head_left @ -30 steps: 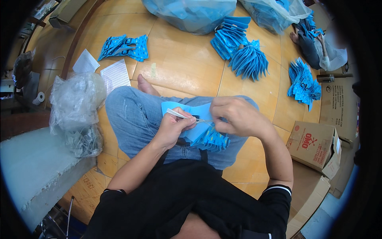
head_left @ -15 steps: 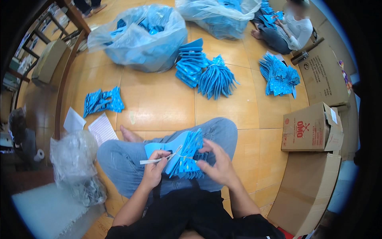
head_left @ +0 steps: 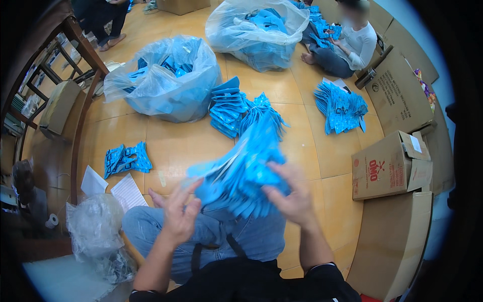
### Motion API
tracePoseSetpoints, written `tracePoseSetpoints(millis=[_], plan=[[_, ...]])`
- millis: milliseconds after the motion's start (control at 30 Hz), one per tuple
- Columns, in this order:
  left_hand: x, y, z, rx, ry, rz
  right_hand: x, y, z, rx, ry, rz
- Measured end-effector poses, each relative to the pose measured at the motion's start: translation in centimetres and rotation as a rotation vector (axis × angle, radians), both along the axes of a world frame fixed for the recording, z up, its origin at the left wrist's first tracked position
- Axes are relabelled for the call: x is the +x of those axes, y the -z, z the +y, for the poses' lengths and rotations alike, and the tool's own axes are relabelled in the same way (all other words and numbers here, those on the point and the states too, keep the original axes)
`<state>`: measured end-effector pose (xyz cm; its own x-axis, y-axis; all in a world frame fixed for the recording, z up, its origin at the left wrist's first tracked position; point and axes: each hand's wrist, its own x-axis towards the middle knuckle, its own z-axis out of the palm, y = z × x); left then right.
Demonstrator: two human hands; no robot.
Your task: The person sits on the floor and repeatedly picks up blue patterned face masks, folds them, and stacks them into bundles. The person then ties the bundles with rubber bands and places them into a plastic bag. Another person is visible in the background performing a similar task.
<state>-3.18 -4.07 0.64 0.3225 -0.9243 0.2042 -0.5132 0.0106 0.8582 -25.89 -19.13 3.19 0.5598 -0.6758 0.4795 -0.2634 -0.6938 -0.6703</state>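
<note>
A thick bundle of blue printed flat pieces (head_left: 239, 183) is up in front of my lap, fanned out and smeared by motion. My right hand (head_left: 296, 200) grips its right edge, thumb on the near side and fingers behind. At the bundle's left edge is my left hand (head_left: 177, 214), its fingers stretched and apart; whether the fingertips touch the pieces I cannot tell. A pale string or strip shows faintly across the bundle. Just beyond it, a tied blue bundle (head_left: 261, 111) and a stack of blue pieces (head_left: 225, 108) lie on the floor, the tied bundle partly hidden.
Two clear bags of blue pieces (head_left: 196, 103) (head_left: 241, 48) stand ahead. More blue pieces lie at left (head_left: 136, 157) and right (head_left: 342, 106). Cardboard boxes (head_left: 380, 163) line the right side. Papers (head_left: 130, 191) and crumpled plastic (head_left: 95, 221) lie left. A seated person (head_left: 357, 43) handles blue pieces.
The bundle has gone from my lap up and forward, turning and fanning out. My left hand has let go of the pale string and opened. The view has shifted.
</note>
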Motion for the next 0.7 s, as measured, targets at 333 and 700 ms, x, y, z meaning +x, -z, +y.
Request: tracePoseSetpoints(millis=[333,700], plan=[[10.1,9.9,-1.7,0.476,-0.047,-0.087,4.6,-9.3,-20.0,-1.044,0.118,0.566],[11.4,12.2,-3.2,0.755,0.059,0.040,17.3,19.1,-33.7,-0.726,0.241,0.757]])
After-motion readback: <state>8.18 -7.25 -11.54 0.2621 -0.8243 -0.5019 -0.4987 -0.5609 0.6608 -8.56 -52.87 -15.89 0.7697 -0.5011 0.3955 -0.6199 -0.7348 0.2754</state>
